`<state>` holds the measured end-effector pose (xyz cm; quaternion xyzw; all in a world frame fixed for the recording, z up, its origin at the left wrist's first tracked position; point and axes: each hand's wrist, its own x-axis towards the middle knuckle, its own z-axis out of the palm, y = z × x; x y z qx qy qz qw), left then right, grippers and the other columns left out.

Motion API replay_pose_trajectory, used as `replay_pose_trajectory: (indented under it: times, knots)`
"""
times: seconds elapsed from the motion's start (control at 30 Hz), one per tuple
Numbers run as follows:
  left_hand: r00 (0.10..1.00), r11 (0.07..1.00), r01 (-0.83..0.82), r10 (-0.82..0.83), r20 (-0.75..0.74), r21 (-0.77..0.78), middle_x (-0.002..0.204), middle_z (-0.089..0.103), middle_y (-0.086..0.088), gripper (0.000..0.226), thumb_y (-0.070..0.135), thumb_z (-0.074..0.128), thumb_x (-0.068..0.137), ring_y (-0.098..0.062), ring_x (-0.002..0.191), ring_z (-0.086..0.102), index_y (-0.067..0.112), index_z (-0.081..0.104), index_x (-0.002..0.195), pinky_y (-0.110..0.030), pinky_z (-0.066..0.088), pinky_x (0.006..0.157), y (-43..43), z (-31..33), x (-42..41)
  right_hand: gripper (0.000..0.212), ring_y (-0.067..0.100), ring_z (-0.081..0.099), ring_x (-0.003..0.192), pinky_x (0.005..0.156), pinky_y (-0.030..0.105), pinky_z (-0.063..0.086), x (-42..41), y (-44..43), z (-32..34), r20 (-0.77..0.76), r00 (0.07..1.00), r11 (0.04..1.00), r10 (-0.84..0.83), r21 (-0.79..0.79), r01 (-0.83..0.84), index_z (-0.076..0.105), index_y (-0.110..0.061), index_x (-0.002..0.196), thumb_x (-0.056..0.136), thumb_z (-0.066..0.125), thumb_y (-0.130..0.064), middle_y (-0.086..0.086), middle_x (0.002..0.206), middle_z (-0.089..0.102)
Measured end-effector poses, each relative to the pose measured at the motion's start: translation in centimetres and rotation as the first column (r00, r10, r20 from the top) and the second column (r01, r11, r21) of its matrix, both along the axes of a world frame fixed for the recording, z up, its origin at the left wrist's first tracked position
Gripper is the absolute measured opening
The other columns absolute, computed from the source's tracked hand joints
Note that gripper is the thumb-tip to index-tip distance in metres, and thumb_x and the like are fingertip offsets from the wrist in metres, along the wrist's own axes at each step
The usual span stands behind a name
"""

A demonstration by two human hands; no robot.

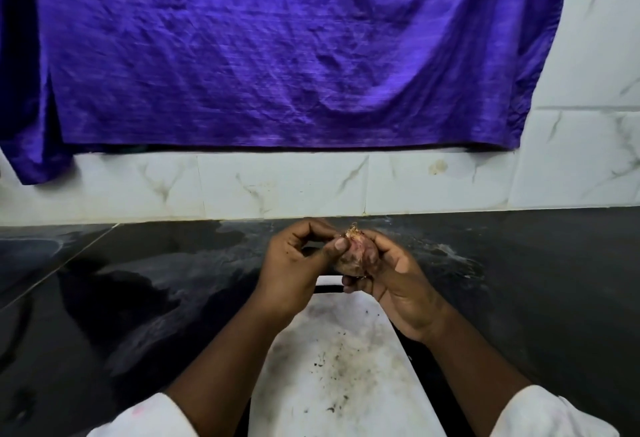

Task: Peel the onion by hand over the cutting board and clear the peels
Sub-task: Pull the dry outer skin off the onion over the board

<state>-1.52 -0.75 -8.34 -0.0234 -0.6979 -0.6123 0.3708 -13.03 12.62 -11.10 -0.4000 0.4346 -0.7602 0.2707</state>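
Observation:
A small reddish-brown onion (356, 256) is held up above the far end of the white cutting board (332, 360). My right hand (398, 284) cups it from the right, fingers curled round its side and underside. My left hand (298, 270) sits at its left, thumb and fingertips pinching the dry skin near the tufted top. Most of the onion is hidden by the fingers. The board carries dark specks and smudges; no large peels show on it.
The board lies on a dark glossy countertop (121, 298) with wet-looking patches. A white marbled tile wall (277, 184) rises behind it, and a purple cloth (277, 49) hangs over the wall above. White sleeves show at the bottom corners.

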Motion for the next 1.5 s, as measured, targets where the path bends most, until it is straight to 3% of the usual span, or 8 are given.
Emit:
replay_pose_trajectory:
  times: [0.3, 0.53, 0.7, 0.8, 0.93, 1.13, 1.27, 1.5]
  knots:
    - [0.994, 0.936, -0.109, 0.109, -0.019, -0.334, 0.086, 0.066, 0.004, 0.018, 0.002, 0.070, 0.095, -0.009, 0.080, 0.068, 0.017, 0.069, 0.086, -0.022, 0.059, 0.071, 0.1, -0.3, 0.4, 0.095, 0.025, 0.074, 0.093, 0.073, 0.034, 0.061, 0.5, -0.1, -0.1, 0.088, 0.995, 0.998, -0.043, -0.033, 0.046, 0.060, -0.008, 0.131, 0.054, 0.096, -0.049, 0.014, 0.117, 0.073]
    - [0.922, 0.786, 0.212, 0.036, 0.385, -0.581, 0.086, 0.074, -0.001, 0.010, 0.026, 0.082, 0.089, -0.022, 0.079, 0.071, 0.022, 0.073, 0.086, -0.042, 0.059, 0.072, -0.8, -0.9, 1.1, 0.083, 0.023, 0.074, 0.088, 0.066, 0.033, 0.061, -0.4, 0.4, -0.3, 0.153, 0.986, 0.996, -0.061, -0.062, 0.071, 0.062, -0.013, 0.125, 0.055, 0.098, -0.041, 0.016, 0.118, 0.073]
    - [0.800, 0.703, 0.372, 0.088, 0.594, -0.606, 0.086, 0.077, 0.006, 0.020, 0.032, 0.090, 0.080, 0.000, 0.069, 0.064, 0.026, 0.077, 0.094, -0.019, 0.049, 0.065, -1.9, -1.2, 1.1, 0.084, 0.018, 0.072, 0.086, 0.059, 0.028, 0.057, -0.3, 0.4, -0.6, 0.064, 0.998, 0.999, -0.010, 0.032, 0.008, 0.058, -0.008, 0.134, 0.062, 0.096, -0.031, 0.014, 0.119, 0.071]
    - [0.825, 0.713, 0.261, 0.186, 0.534, -0.651, 0.078, 0.074, 0.011, 0.026, 0.049, 0.087, 0.079, 0.003, 0.064, 0.060, 0.026, 0.077, 0.084, -0.022, 0.045, 0.063, -1.9, -1.0, 1.1, 0.062, 0.016, 0.071, 0.087, 0.062, 0.026, 0.057, -0.4, 0.5, -0.6, 0.072, 0.997, 0.999, -0.008, 0.050, 0.004, 0.055, -0.003, 0.137, 0.080, 0.077, -0.009, 0.016, 0.121, 0.068]
    - [0.886, 0.790, 0.026, 0.265, 0.380, -0.613, 0.071, 0.064, 0.016, 0.037, 0.053, 0.088, 0.074, 0.003, 0.061, 0.054, 0.028, 0.064, 0.084, -0.023, 0.043, 0.059, -2.0, -0.7, 1.2, 0.050, 0.027, 0.068, 0.098, 0.072, 0.034, 0.058, -0.6, 0.5, -0.7, 0.084, 0.996, 0.996, 0.044, 0.075, -0.050, 0.056, -0.002, 0.138, 0.088, 0.057, -0.008, 0.022, 0.122, 0.067]
    - [0.980, 0.894, 0.019, 0.072, 0.187, -0.447, 0.125, 0.067, 0.014, 0.064, 0.013, 0.093, 0.075, -0.005, 0.118, 0.065, 0.031, 0.063, 0.128, -0.031, 0.063, 0.093, -1.5, -0.4, 1.4, 0.051, 0.022, 0.066, 0.082, 0.068, 0.041, 0.054, 0.1, 0.4, -0.4, 0.112, 0.991, 0.992, 0.079, 0.087, -0.089, 0.050, 0.001, 0.139, 0.092, 0.049, -0.017, 0.015, 0.105, 0.067]
    - [0.990, 0.869, -0.041, 0.101, 0.094, -0.494, 0.109, 0.069, 0.005, 0.037, 0.009, 0.091, 0.076, -0.014, 0.103, 0.070, 0.015, 0.074, 0.108, -0.035, 0.063, 0.087, -1.2, -0.5, 1.4, 0.045, 0.021, 0.062, 0.075, 0.065, 0.039, 0.052, 0.6, 0.4, -0.3, 0.103, 0.994, 0.992, 0.034, 0.115, -0.045, 0.049, 0.005, 0.136, 0.099, 0.051, -0.020, 0.011, 0.093, 0.065]
    - [0.985, 0.861, -0.153, 0.171, -0.009, -0.486, 0.094, 0.067, 0.005, 0.029, 0.017, 0.091, 0.078, -0.015, 0.088, 0.066, 0.017, 0.067, 0.095, -0.035, 0.059, 0.078, -0.8, 0.2, 1.8, 0.046, 0.018, 0.061, 0.066, 0.062, 0.028, 0.053, 2.4, 0.2, 0.6, 0.050, 0.995, 0.991, -0.085, 0.112, 0.079, 0.067, -0.004, 0.109, 0.092, 0.054, -0.044, 0.005, 0.079, 0.069]
